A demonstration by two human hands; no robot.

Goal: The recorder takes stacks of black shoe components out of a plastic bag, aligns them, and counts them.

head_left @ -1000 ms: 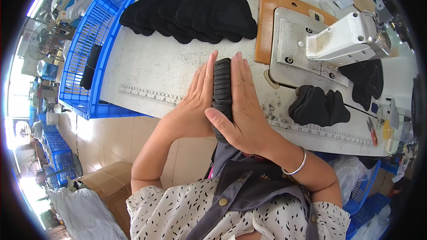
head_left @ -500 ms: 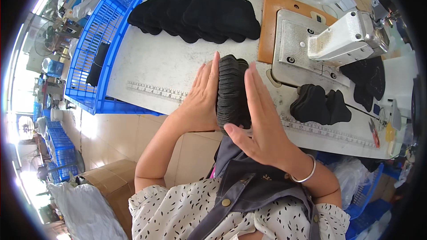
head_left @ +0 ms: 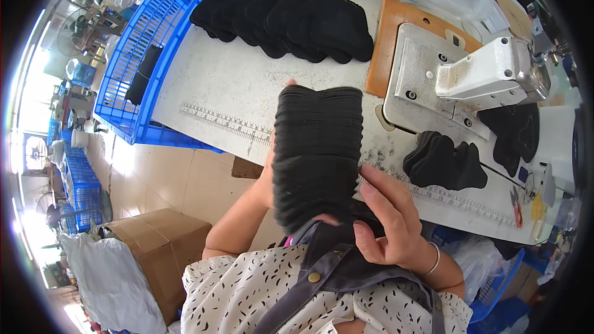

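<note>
A thick stack of black fabric pieces (head_left: 318, 142) stands in front of me, its many layered edges facing up. My left hand (head_left: 266, 180) grips it from the left side, with most of the fingers hidden behind it. At the stack's lower right edge is my right hand (head_left: 394, 226), fingers apart, the index fingertip at or close to the layers. On the table to the right sits a smaller bundle of black shaped pieces (head_left: 442, 162). Farther back, a row of overlapping black pieces (head_left: 284, 21) lies fanned out.
A white sewing machine (head_left: 476, 77) on a brown board (head_left: 383, 43) takes up the table's right side. A blue basket (head_left: 139, 68) borders the left edge. Red-handled snips (head_left: 516, 207) lie at the right. A cardboard box (head_left: 158, 241) stands on the floor at lower left.
The stack has turned from its narrow side to its broad layered face and come nearer to me. My right hand has moved down and away from its flat press against the side.
</note>
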